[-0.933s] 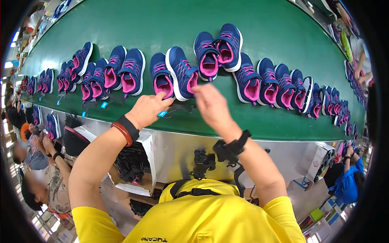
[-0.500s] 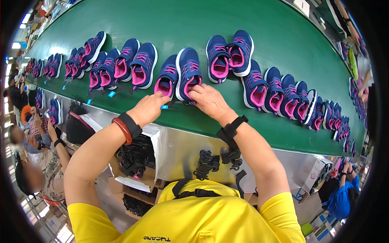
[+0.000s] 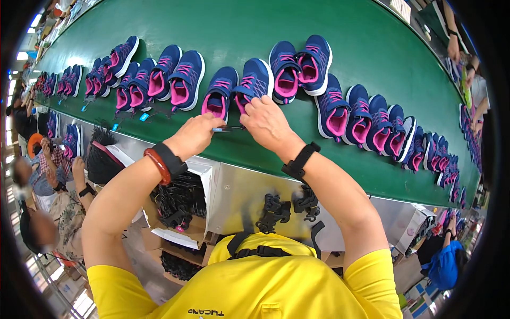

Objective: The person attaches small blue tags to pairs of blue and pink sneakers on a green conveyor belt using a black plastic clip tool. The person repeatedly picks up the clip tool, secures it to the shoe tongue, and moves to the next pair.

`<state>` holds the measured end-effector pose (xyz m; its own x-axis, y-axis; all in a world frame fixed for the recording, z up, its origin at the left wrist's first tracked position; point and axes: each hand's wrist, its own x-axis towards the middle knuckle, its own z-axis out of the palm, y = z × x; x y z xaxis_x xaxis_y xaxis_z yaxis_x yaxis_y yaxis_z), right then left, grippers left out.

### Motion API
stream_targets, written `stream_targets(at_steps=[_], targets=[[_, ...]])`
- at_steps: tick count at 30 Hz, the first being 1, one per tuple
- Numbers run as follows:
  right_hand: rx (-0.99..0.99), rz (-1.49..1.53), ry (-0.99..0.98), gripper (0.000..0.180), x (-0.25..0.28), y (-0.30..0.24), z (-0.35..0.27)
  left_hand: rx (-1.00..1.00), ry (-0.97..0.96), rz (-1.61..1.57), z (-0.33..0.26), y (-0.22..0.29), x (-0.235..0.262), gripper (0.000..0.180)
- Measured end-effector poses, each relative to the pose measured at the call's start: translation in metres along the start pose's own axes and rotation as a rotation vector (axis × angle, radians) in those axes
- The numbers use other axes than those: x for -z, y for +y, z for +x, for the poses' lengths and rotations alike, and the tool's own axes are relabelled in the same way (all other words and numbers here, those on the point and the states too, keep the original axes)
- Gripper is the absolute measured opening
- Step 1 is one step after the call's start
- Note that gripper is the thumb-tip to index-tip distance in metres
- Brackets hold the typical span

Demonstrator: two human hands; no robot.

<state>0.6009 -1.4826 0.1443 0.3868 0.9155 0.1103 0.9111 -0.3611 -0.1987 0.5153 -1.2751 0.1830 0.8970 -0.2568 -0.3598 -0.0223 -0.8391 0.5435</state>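
Nearest the camera is a yellow shirt [image 3: 249, 287], with both forearms reaching up from it toward a long green belt [image 3: 255, 26] that runs across the view. Just below the belt's near edge, a cardboard box [image 3: 183, 234] holds a heap of black tags [image 3: 178, 199], and more black pieces hang from the metal front [image 3: 239, 191] under the belt.

The left hand [image 3: 194, 135], with a black watch [image 3: 171, 159] and a red bangle [image 3: 158, 166] on its wrist, lies at the belt's near edge. Its fingers are pinched together on one end of a thin dark tag [image 3: 226, 128] with a blue tip. The right hand [image 3: 268, 122], with a black band [image 3: 300, 161] on its wrist, is closed on the other end of the tag, and its fingertips touch the heel of a navy and pink shoe [image 3: 252, 82]. That shoe sits on the belt just beyond the hands, paired with another [image 3: 219, 93] to its left.

Further along the belt, more pairs of the same shoes lie in a row: a pair [image 3: 300, 66] just beyond to the right, a leaning stack [image 3: 382, 125] further right, and several pairs [image 3: 159, 80] to the left. Small blue labels [image 3: 143, 117] lie on the belt near the left pairs.

Other people sit at the left [image 3: 48, 175] and lower right [image 3: 443, 260] of the belt.
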Motion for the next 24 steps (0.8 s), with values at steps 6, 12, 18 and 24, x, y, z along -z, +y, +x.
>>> stream_targets(at_steps=[6, 12, 18, 24], targets=[[-0.108, 0.487, 0.311, 0.029, 0.006, 0.019, -0.025, -0.003, -0.075, -0.039, 0.0, 0.015, 0.013, 0.059], [-0.523, 0.691, 0.218, 0.016, 0.075, 0.048, -0.172, -0.084, 0.194, 0.218, 0.012, 0.025, 0.017, 0.058], [-1.111, 0.533, -0.171, 0.007, 0.108, 0.018, -0.358, -0.288, 0.227, 0.104, 0.065, 0.085, -0.008, 0.036], [-1.259, 0.476, -0.306, 0.048, 0.093, -0.041, -0.411, -0.306, 0.37, 0.267, 0.125, 0.087, -0.028, 0.043]])
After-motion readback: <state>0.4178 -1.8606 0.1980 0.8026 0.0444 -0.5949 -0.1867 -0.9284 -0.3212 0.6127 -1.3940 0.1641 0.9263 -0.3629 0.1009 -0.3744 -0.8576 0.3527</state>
